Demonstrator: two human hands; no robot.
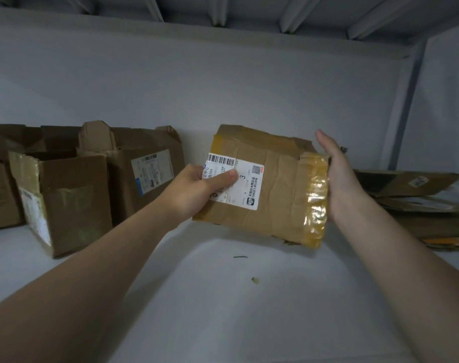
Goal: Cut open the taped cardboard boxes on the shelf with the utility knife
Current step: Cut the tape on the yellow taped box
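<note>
A taped brown cardboard box (pixel 275 184) with a white shipping label and yellowish tape on its right end is tilted up on the white shelf (pixel 223 297). My left hand (pixel 197 189) grips its left edge, thumb lying across the label. My right hand (pixel 338 176) presses flat against the box's taped right end, fingers straight and pointing up. No utility knife is visible in the frame.
Opened cardboard boxes (pixel 63 195) stand at the left, one behind (pixel 144 169) with a label. Flattened cardboard (pixel 417 203) is stacked at the right. Small scraps (pixel 240 257) lie on the shelf. A shelf upright (pixel 406 106) rises at the back right.
</note>
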